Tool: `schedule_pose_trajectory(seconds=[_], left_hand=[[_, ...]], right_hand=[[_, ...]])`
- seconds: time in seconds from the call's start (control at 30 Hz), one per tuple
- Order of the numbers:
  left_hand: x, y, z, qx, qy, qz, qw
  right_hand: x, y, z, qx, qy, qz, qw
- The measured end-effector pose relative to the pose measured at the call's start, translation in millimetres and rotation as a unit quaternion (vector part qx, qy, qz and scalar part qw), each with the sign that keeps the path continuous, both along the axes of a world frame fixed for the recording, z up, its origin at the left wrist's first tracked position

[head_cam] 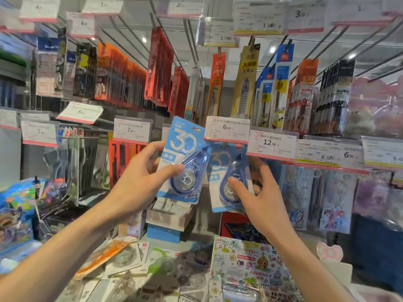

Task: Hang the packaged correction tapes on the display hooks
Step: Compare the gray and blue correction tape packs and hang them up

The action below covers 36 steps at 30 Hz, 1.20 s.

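Nearest the camera, loose blister packs (122,258) lie blurred on the counter, their print unreadable. Above them the left hand (139,182) pinches a blue correction tape package (185,162), thumb on the clear plastic bubble, other fingers hidden behind the card. This package is tilted, its top near the 6.00 price tag (226,129). The right hand (259,192) presses its thumb on a second correction tape package (229,177), which probably hangs under that tag; the hook itself is hidden.

Bright overhead store light, glare on plastic packs, blurred, bowed edges.
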<state>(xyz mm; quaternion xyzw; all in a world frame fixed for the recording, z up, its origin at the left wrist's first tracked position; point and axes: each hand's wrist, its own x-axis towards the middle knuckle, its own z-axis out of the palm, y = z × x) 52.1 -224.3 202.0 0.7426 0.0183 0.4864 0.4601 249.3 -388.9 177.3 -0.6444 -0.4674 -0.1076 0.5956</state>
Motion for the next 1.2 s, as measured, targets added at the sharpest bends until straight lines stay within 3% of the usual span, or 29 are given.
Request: schedule_pose_trajectory(seconds=[0.23, 0.5, 0.63, 0.73, 0.93, 1.2], left_hand=[[10, 7, -18, -0.002, 0.006, 0.034, 0.999], [15, 10, -38, -0.003, 0.037, 0.034, 0.999], [11, 9, -43, -0.003, 0.052, 0.030, 0.998], [13, 9, -48, -0.014, 0.055, 0.022, 0.998], [35, 2, -56, -0.034, 0.073, -0.024, 0.996], [64, -28, -53, 0.023, 0.064, -0.058, 0.996]], right_hand=[[32, 36, -3, -0.031, -0.002, -0.071, 0.997], [50, 78, 1, -0.099, 0.085, -0.091, 0.987], [50, 64, 8, -0.149, 0.052, -0.120, 0.980], [41, 39, 4, -0.147, -0.024, -0.140, 0.979], [10, -5, -12, -0.173, -0.015, 0.002, 0.985], [3, -18, -19, -0.090, 0.126, 0.088, 0.984]])
